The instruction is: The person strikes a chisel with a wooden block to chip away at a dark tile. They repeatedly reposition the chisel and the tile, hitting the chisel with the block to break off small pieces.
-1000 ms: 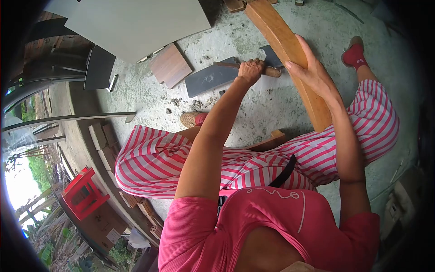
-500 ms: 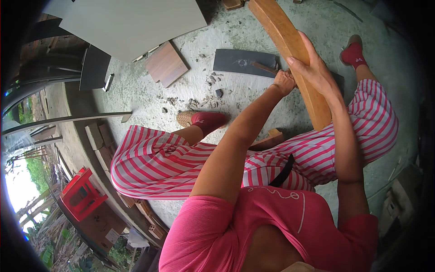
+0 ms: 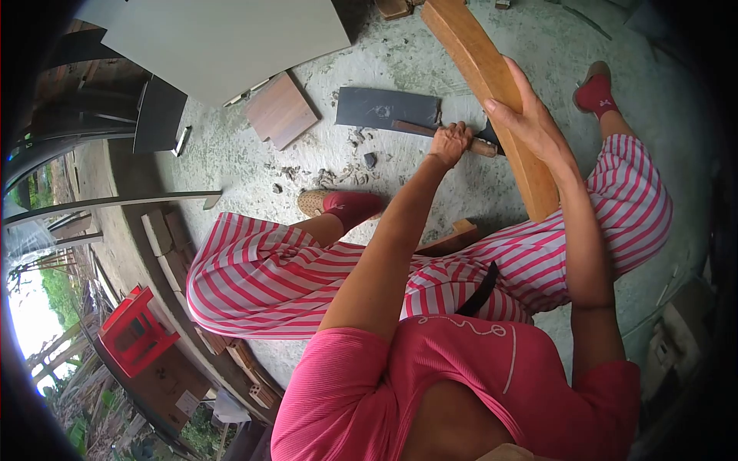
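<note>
My left hand is closed around a tool with a light wooden handle and a flat brown blade. The blade lies over the lower edge of a dark grey slab on the floor. My right hand grips a long, thick wooden piece from its right side, thumb on its face. This piece slants from the top of the view down to my striped trouser leg. Part of something dark shows between my left hand and the wooden piece.
Dark fragments lie scattered near my left shoe. A brown wood-grain board and a large pale panel are at the upper left. Another wooden block lies between my legs. A red plastic stool is at the lower left.
My left hand and its tool have moved left, showing more of the handle. The dark slab has also shifted left. My right hand and the wooden piece are nearly unchanged.
</note>
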The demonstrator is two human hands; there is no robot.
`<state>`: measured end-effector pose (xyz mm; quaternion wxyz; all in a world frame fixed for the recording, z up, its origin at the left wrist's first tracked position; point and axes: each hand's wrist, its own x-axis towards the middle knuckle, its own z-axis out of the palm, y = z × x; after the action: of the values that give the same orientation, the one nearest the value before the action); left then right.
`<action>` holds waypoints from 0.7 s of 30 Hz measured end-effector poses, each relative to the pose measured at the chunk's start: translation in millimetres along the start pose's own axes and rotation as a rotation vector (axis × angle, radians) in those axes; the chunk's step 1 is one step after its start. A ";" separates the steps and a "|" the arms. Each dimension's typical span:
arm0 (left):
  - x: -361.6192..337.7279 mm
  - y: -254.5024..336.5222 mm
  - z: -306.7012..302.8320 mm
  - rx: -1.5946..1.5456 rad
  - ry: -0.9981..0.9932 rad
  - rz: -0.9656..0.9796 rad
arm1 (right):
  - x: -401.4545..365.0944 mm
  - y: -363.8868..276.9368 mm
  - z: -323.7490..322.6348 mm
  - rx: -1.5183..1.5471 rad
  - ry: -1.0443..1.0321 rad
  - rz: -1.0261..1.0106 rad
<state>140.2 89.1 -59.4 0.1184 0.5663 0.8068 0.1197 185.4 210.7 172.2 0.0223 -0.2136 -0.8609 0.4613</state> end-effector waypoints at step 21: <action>-52.5 -38.9 -2.4 -0.093 0.121 -0.254 | -1.8 -2.6 3.4 -0.028 -0.008 -0.001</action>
<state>122.3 26.7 -67.1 0.1097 0.4452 0.8713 0.1748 185.4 206.1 172.7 0.0160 -0.2114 -0.8674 0.4502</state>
